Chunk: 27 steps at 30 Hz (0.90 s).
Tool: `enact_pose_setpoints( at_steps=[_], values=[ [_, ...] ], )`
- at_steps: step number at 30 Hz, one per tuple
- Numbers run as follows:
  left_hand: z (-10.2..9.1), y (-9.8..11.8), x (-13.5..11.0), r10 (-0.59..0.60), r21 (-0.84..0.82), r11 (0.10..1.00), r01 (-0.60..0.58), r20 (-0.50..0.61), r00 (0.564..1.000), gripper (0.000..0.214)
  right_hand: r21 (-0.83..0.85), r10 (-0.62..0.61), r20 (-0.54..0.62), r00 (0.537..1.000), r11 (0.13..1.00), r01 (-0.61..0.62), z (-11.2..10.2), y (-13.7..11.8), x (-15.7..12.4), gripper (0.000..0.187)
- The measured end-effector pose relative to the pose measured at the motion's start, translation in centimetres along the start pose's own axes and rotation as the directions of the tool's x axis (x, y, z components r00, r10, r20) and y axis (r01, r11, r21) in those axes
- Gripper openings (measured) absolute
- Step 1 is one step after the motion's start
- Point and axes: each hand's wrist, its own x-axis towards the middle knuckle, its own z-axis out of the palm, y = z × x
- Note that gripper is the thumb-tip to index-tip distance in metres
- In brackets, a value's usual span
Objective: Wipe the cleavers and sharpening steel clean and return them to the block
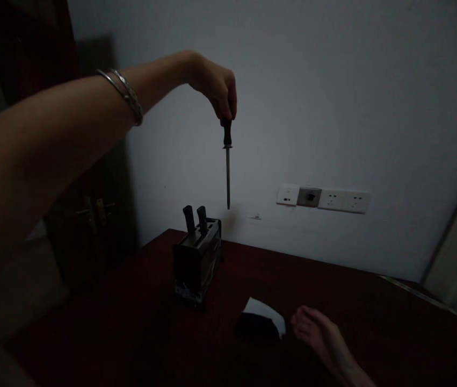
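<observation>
My left hand is raised in front of the wall, its fingers closed on the top of a black handle. From it a honing steel hangs straight down, its tip in the air above and to the right of the knife block. Two black-handled knives stand in the block's slots. Low on the right, my right hand is at the table with loosely curled fingers, apart from a white and dark piece whose kind I cannot make out. Nothing shows in that hand.
The dark red table meets a pale wall. A row of sockets and switches is set in the wall. At the left is a dark door with a metal handle. The light is dim.
</observation>
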Motion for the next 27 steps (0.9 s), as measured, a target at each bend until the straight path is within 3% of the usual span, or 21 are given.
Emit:
enact_pose_setpoints(
  at_steps=[3, 8, 14, 19, 22, 27],
  values=[
    [1.9, 1.5, 0.2, 0.126, -0.043, 0.991, -0.127, -0.035, 0.991, 0.039, -0.052, -0.07, 0.044, 0.997, 0.996, 0.072, 2.4, -2.1, -0.7, 0.025],
    [6.2, 2.6, 0.8, 0.262, -0.16, 0.936, -0.313, -0.276, 0.925, 0.026, -0.047, -0.151, 0.152, 0.977, 0.986, 0.16, 6.4, -5.3, -2.2, 0.031],
    [13.8, 3.9, -0.4, 0.403, -0.121, 0.87, -0.479, -0.387, 0.829, 0.027, 0.09, -0.225, 0.238, 0.945, 0.974, 0.209, 10.1, -6.6, -3.4, 0.037],
    [21.8, 4.5, -2.1, 0.308, -0.241, 0.832, -0.5, -0.55, 0.776, 0.027, 0.26, -0.307, 0.152, 0.94, 0.93, 0.261, 12.3, -6.2, -2.9, 0.039],
    [26.3, 5.4, -3.0, 0.266, -0.267, 0.8, -0.537, -0.645, 0.717, 0.023, 0.32, -0.301, 0.106, 0.948, 0.913, 0.254, 13.0, -5.4, -2.5, 0.045],
    [32.1, 7.4, -4.7, 0.264, -0.204, 0.8, -0.564, -0.724, 0.637, 0.02, 0.383, -0.312, 0.091, 0.946, 0.888, 0.255, 13.2, -4.0, -2.3, 0.049]
  ],
)
